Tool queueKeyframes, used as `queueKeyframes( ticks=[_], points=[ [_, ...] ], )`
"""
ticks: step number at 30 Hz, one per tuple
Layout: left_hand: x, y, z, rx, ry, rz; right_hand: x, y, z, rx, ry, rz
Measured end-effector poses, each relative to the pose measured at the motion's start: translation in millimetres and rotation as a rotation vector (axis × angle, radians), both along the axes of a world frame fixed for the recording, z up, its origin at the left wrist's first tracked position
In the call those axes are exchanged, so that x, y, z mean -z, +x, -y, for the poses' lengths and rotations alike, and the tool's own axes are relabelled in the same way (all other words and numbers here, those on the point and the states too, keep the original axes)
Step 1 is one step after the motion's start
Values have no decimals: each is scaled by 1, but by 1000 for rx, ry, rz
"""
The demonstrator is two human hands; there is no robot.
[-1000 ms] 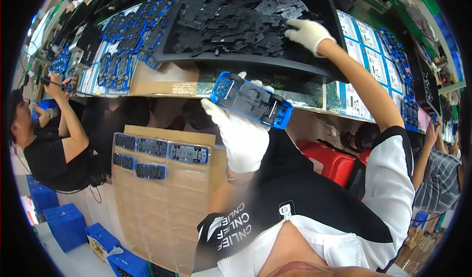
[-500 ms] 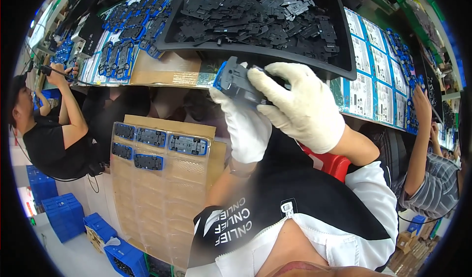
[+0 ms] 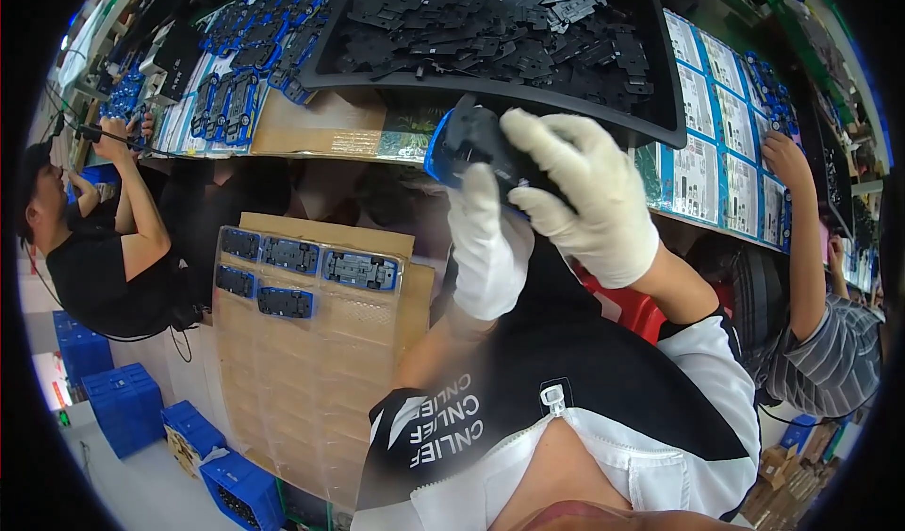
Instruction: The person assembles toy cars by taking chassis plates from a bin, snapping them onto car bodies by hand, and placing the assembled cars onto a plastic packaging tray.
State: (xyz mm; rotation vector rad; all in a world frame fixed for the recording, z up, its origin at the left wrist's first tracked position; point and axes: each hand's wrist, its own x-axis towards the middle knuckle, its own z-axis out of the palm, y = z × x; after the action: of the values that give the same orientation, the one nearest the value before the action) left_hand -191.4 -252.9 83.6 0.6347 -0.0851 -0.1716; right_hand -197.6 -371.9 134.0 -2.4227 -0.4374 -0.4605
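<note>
Just in front of the big black bin, both my gloved hands hold a toy car (image 3: 468,141) with a black underside and a blue edge. My left hand (image 3: 487,248) grips it from below, its thumb laid on the black side. My right hand (image 3: 594,191) has its fingers closed over the car's right part and hides that end. Motion blurs the car's details. Loose black chassis plates (image 3: 490,36) fill the black bin (image 3: 681,107) beyond my hands.
At the lower left a clear plastic tray (image 3: 316,380) on cardboard holds several blue cars, undersides up. More blue cars (image 3: 226,107) lie on the bench at left. Printed sheets (image 3: 698,168) cover the bench at right. Co-workers (image 3: 104,220) stand on both sides; blue crates (image 3: 123,408) sit on the floor.
The toy car has turned in my hands and shifted slightly right. My left thumb now lies across its black side. The co-worker's hand at right has moved left across the bench.
</note>
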Motion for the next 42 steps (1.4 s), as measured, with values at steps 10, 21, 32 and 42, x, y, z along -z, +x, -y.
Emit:
queueKeyframes(
  ticks=[10, 21, 32, 42],
  points=[
    [6, 1, -1, -17, 43, -148, 0, -10, 17, -78, 884, -319],
    [23, 11, 3, 114, -37, -296, 18, 28, 43, 56, 1021, -551],
    [40, 2, 2, -360, 1000, 274, 50, -16, 26, 134, 341, -232],
    [37, 2, 8, -225, 532, -80, 49, -27, 31, 164, 375, -73]
  ],
)
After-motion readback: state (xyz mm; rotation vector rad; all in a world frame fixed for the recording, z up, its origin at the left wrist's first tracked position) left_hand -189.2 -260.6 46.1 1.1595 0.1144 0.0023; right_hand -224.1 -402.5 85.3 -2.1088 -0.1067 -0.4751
